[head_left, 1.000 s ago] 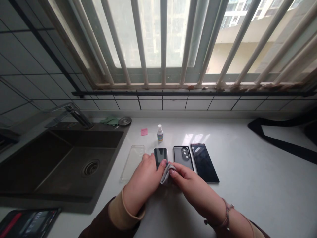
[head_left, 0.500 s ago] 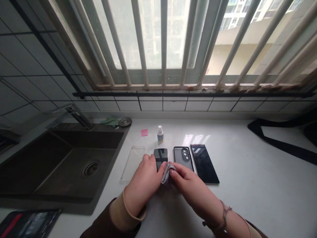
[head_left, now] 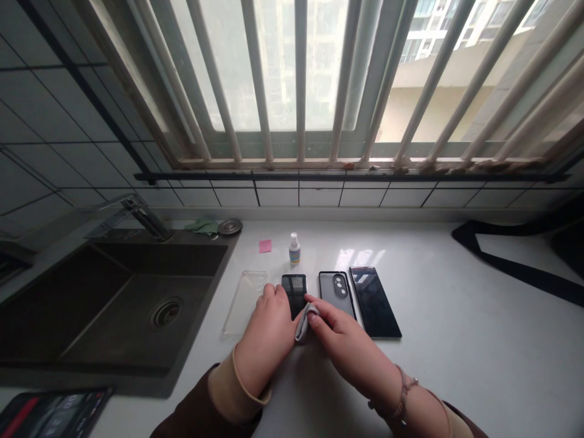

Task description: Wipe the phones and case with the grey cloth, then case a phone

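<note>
A small smartphone (head_left: pixel 294 288) with a dark, reflective screen lies on the white counter in front of me. My left hand (head_left: pixel 270 319) grips it along its left side and lower end, the fingers bent at the edge. In my right hand (head_left: pixel 337 322) a folded grey cloth (head_left: pixel 303 324) is pinched between thumb and fingers, close against the phone's lower right edge. Left of the phone lies a clear phone case (head_left: pixel 238 304). To the right are a black-rimmed phone case (head_left: pixel 331 286) with a camera cutout and a larger black phone (head_left: pixel 375 303). The phone's lower part is hidden by my hands.
Behind the phone stand a small spray bottle (head_left: pixel 294 250) and a pink sticky note (head_left: pixel 265 246). A dark sink (head_left: pixel 191 328) with a faucet (head_left: pixel 146 216) is on the left. A black strap (head_left: pixel 474 249) lies far right, and a dark device (head_left: pixel 50 413) sits lower left.
The left thumb has slid down off the screen toward the phone's lower end. The right hand with the cloth has shifted slightly left and down.
</note>
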A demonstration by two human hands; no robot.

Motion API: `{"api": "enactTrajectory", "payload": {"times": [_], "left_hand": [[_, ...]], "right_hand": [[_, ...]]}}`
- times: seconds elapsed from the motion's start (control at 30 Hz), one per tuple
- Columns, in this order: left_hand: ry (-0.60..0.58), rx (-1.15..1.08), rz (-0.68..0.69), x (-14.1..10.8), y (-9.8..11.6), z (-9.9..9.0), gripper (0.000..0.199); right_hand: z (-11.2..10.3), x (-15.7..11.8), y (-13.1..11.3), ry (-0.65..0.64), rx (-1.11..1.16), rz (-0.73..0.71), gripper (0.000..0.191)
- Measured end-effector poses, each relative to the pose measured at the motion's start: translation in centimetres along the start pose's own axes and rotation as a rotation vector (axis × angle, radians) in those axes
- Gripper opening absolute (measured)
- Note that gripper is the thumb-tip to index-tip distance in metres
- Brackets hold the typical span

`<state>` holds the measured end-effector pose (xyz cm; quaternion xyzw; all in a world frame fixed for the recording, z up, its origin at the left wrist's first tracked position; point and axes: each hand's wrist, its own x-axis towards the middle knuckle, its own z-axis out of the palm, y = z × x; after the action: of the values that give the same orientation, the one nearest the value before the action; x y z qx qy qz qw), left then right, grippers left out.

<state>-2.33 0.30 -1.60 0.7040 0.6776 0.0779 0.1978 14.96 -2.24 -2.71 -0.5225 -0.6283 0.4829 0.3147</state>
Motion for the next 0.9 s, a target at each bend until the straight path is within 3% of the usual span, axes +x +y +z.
{"api": "enactTrajectory", "payload": {"times": [0.17, 0.3, 0.37, 0.63, 0.77, 0.9], "left_hand": [[0.079, 0.042, 0.015, 0.0, 0.2, 0.1, 0.046], [0.213, 0.110, 0.053, -0.2, 0.2, 0.4, 0.045], [0.261, 0.109, 0.099, -0.2, 0.2, 0.6, 0.043], [0.341, 0.006, 0.234, -0.2, 0.3, 0.7, 0.034], [0.343, -0.035, 0.271, -0.4, 0.8, 0.3, 0.018], [0.320, -0.065, 0.297, -0.5, 1.2, 0.3, 0.021]], "right_hand": [[-1.9, 0.2, -0.7, 0.088, -0.267, -0.115, 0.026], [-4.2, 0.7, -0.5, 0.390, -0.682, -0.131, 0.024], [-4.8, 1.0, 0.1, 0.448, -0.819, -0.078, 0.024], [-4.1, 1.5, 1.9, 0.299, -0.996, 0.048, 0.026], [-4.4, 1.5, 2.4, 0.254, -1.032, 0.030, 0.029], [-4.5, 1.5, 2.6, 0.270, -1.065, -0.053, 0.029]]}}
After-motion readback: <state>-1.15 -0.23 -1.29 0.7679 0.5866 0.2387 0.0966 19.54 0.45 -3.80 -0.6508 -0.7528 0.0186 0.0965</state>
